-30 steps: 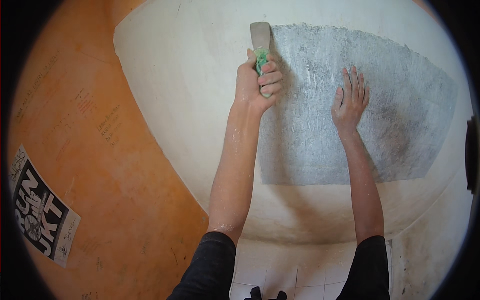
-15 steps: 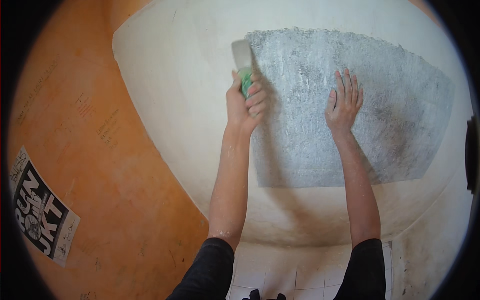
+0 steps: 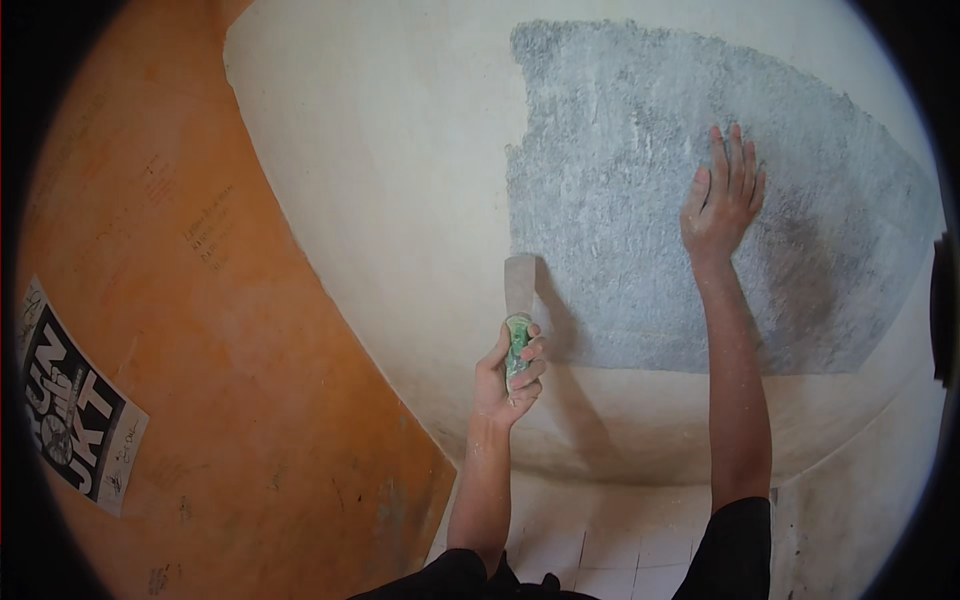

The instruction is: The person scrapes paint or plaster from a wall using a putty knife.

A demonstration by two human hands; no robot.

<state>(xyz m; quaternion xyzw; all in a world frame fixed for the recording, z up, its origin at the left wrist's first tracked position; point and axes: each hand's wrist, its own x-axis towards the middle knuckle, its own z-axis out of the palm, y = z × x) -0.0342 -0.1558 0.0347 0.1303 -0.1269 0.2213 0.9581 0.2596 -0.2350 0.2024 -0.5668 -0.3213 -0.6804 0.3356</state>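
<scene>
My left hand [image 3: 511, 372] is wrapped round the green handle of a putty knife [image 3: 520, 286]. The wide, flat metal blade points up and lies at the lower left edge of a rough grey patch [image 3: 620, 200] on the wall; whether it touches the surface I cannot tell. Smooth off-white coating [image 3: 400, 170] borders the patch on the left and below. My right hand [image 3: 724, 205] rests on the grey patch, palm toward the wall, fingers stretched and slightly spread, holding nothing. Pale specks dot my forearms.
An orange wall [image 3: 230, 330] with handwriting meets the off-white wall at a corner on the left. A black and white poster [image 3: 80, 405] is fixed to it. White floor tiles [image 3: 600, 560] lie below. Something dark [image 3: 942, 310] stands at the far right edge.
My left hand has come down with the putty knife, from the patch's upper left corner to its lower left edge. My right hand stays spread on the patch; the view has shifted slightly.
</scene>
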